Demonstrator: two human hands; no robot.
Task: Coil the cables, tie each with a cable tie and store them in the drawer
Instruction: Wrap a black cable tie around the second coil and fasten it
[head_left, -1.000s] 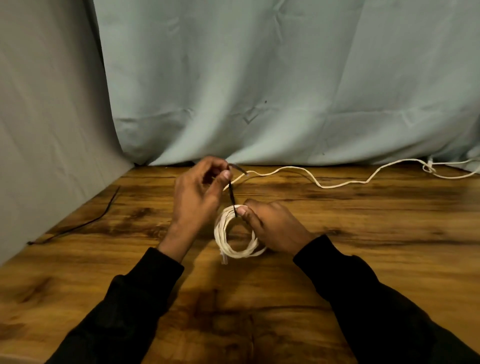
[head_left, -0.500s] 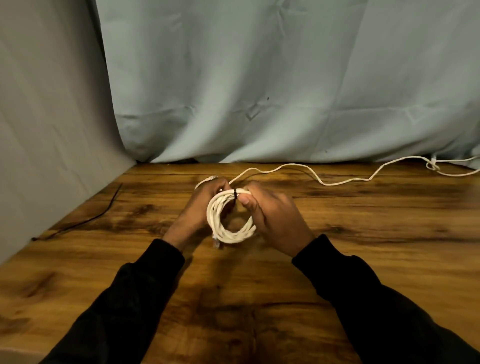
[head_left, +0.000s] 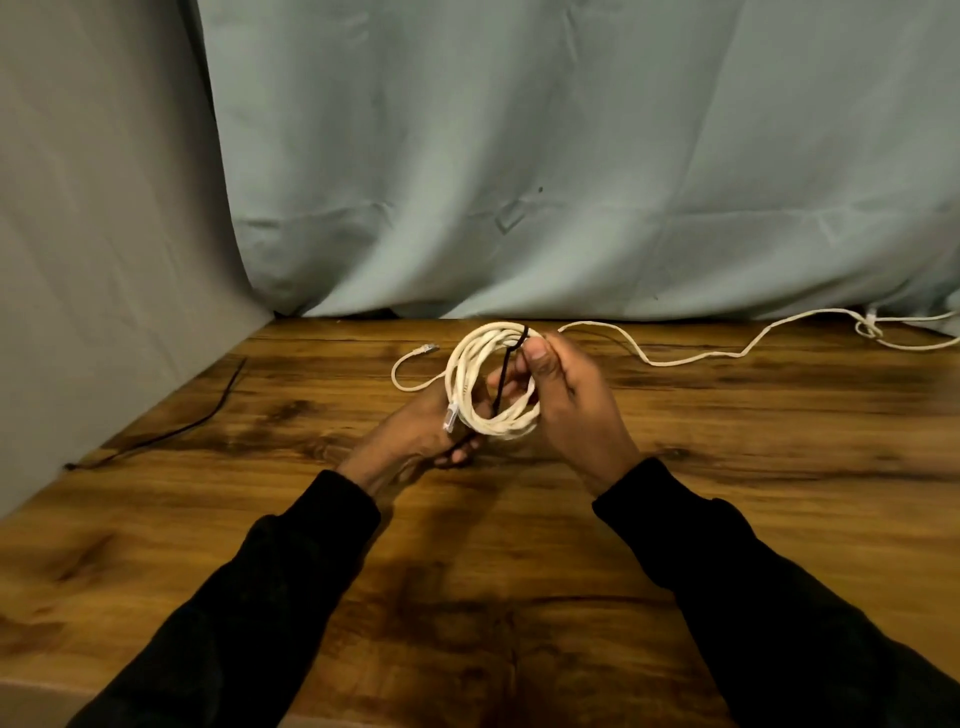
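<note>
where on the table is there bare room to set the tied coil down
Bare wood lies right of the right hand, below the loose cable, and left of the left hand, short of the spare black tie. Behind the coil it is crowded.

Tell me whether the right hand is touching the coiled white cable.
Touching. The head view shows the right hand with its thumb pressed on the top of the coiled white cable, beside the black cable tie.

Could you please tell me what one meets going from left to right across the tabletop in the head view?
Spare tie → left hand → coil → right hand → loose cable.
</note>
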